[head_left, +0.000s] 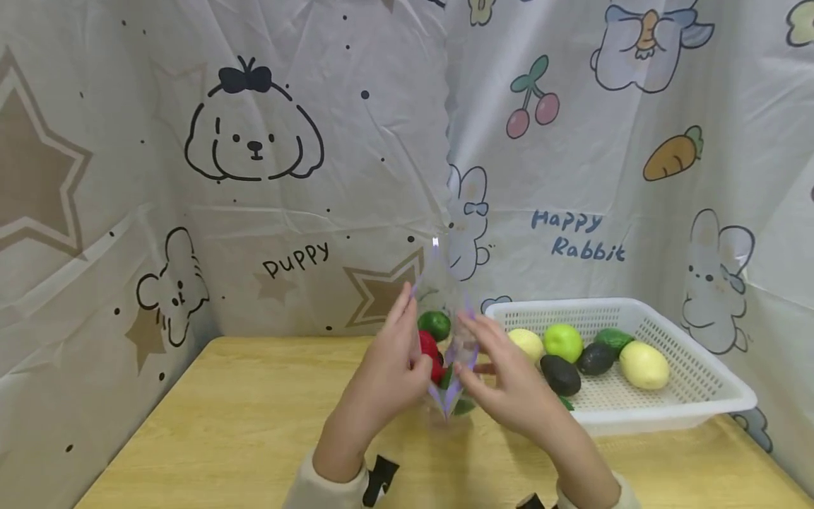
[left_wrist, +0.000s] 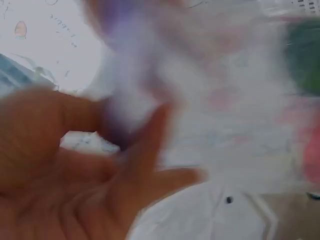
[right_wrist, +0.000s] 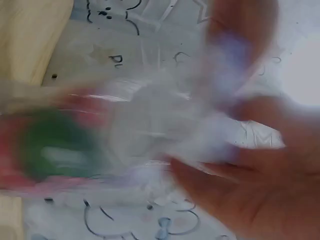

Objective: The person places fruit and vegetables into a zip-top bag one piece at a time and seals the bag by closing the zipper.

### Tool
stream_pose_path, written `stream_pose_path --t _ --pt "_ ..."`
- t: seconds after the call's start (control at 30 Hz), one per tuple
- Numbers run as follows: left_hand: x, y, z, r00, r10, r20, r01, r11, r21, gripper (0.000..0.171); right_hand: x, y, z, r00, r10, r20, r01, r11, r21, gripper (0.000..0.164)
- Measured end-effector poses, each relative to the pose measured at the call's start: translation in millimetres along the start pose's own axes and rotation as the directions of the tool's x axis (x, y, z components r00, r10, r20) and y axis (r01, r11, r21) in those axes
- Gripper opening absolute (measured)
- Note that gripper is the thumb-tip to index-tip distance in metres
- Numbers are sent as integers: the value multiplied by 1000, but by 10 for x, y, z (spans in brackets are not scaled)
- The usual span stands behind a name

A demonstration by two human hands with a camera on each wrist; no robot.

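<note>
Between my two hands is a clear plastic bag (head_left: 448, 404) with purple edging, its mouth spread towards me. A round green fruit or vegetable (head_left: 434, 325) and a glossy red one (head_left: 429, 346) show inside it, with more green lower down. My left hand (head_left: 396, 357) pinches the purple edge on the left side. On the opposite side my right hand (head_left: 511, 378) pinches the other edge between thumb and fingers. Both wrist views are blurred; the right one shows the green piece (right_wrist: 60, 145) among red ones behind the film.
A white perforated basket (head_left: 668, 413) stands on the wooden table (head_left: 222, 417) at the right. In it lie yellow lemon-like fruits (head_left: 644, 365), a green apple (head_left: 563, 343), dark avocados (head_left: 560, 375) and a green vegetable (head_left: 613, 338). A printed curtain (head_left: 286, 233) encloses the back and sides.
</note>
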State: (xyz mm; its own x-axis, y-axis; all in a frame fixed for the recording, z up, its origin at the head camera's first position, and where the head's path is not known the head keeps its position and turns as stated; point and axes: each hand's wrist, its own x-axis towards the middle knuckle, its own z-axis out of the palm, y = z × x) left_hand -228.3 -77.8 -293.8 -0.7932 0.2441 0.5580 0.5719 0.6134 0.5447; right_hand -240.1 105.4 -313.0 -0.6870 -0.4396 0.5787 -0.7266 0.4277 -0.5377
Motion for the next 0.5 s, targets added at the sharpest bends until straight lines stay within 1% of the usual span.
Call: stream_pose_path --t 0.03,0.07,0.1,0.13,0.17,0.2,0.23,0.27,0.3,0.33,0.37,0.4,0.43,0.47,0.5 --pt "-11 0 5 997 -11 77 11 1000 -6 75 -11 1 17 998 -9 57 10 1000 -27 61" --pt "-22 0 14 988 -13 151 15 1000 -16 74 -20 3 37 994 -20 105 26 998 -54 60" --pt "-29 0 24 979 -10 206 15 1000 -23 74 -28 4 53 991 -37 131 47 996 -81 58" --pt "-30 1 33 972 3 234 8 999 -44 75 -33 4 67 989 -54 138 66 994 -84 57" --pt "-26 -1 38 971 20 236 -4 998 -68 75 -31 3 76 990 -64 123 74 994 -77 57" --pt "-17 -2 40 975 22 223 -1 995 -97 76 -20 0 74 993 -71 92 77 995 -60 57" --pt "-9 2 33 982 11 190 12 993 -116 77 -7 -3 62 997 -53 50 55 998 -30 57" --pt "0 7 20 990 -22 140 39 992 -119 77 7 -7 40 1000 -19 -9 19 1000 -3 57" --pt "13 12 0 995 -62 78 70 991 -112 78 22 -12 9 997 24 -68 -22 999 32 57" --pt "23 15 -23 994 -107 25 109 988 -112 78 31 -16 -21 990 76 -120 -68 995 66 57" --pt "30 13 -43 989 -144 -19 141 983 -118 79 38 -19 -47 978 119 -169 -107 991 77 57" --pt "33 15 -61 984 -169 -46 162 978 -134 80 43 -25 -64 967 146 -207 -131 988 82 57" --pt "30 19 -77 984 -171 -53 162 976 -149 81 42 -33 -73 960 159 -229 -145 986 80 56" --pt "25 20 -88 988 -148 -32 141 976 -164 82 39 -45 -71 963 150 -225 -137 988 74 56" --pt "19 20 -93 995 -98 7 98 977 -187 82 36 -56 -64 974 122 -190 -110 991 73 57"
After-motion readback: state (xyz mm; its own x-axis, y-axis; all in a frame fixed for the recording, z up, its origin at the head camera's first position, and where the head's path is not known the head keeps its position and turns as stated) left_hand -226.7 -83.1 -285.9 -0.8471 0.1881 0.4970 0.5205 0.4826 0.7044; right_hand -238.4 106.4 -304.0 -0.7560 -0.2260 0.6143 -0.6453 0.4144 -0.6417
